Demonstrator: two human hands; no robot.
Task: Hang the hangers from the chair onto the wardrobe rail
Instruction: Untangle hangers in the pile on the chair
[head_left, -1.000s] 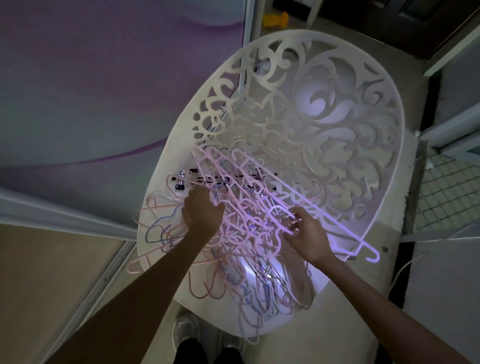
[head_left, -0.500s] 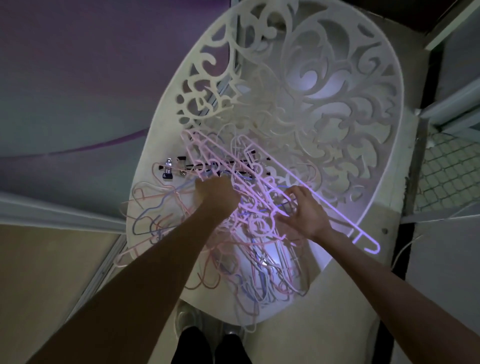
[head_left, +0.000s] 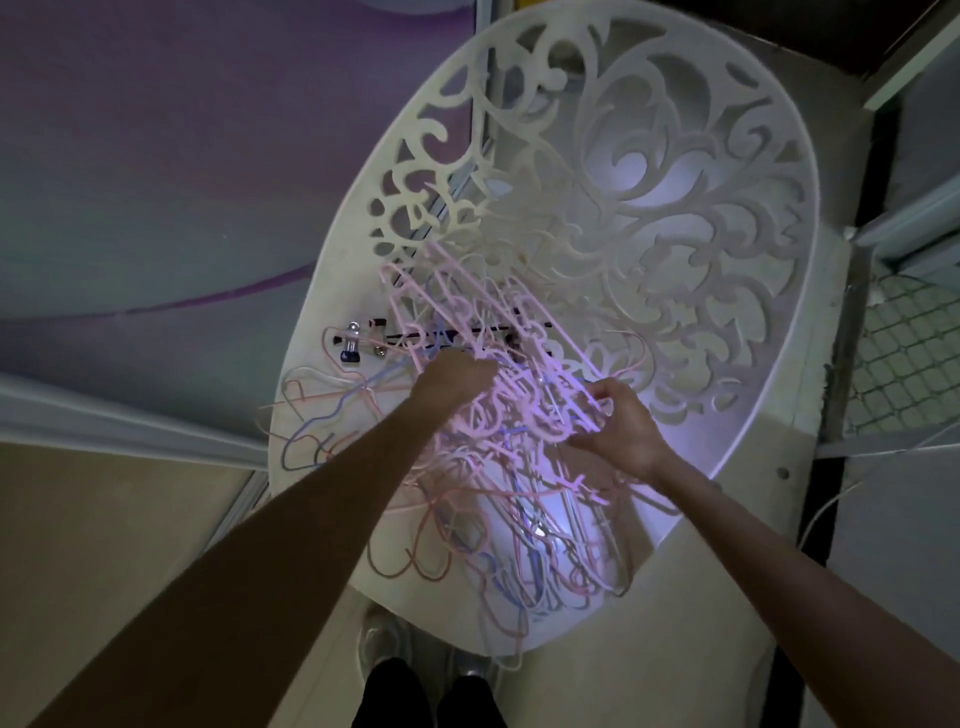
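Note:
A tangled heap of pink, blue and white hangers lies on the seat of a white chair with a cut-out scroll back. A black clip hanger lies across the heap's far left. My left hand reaches into the top of the heap, fingers curled among pink hangers that slant up to the left. My right hand pinches pink hangers at the heap's right side. The wardrobe rail is not in view.
A purple and grey wardrobe door stands to the left with a pale frame below it. A tiled floor patch and a white cable lie to the right. My shoes show under the chair's front edge.
Both hands have moved closer together and further up the heap. The long pink hanger that stuck out past the chair's right rim has been drawn in.

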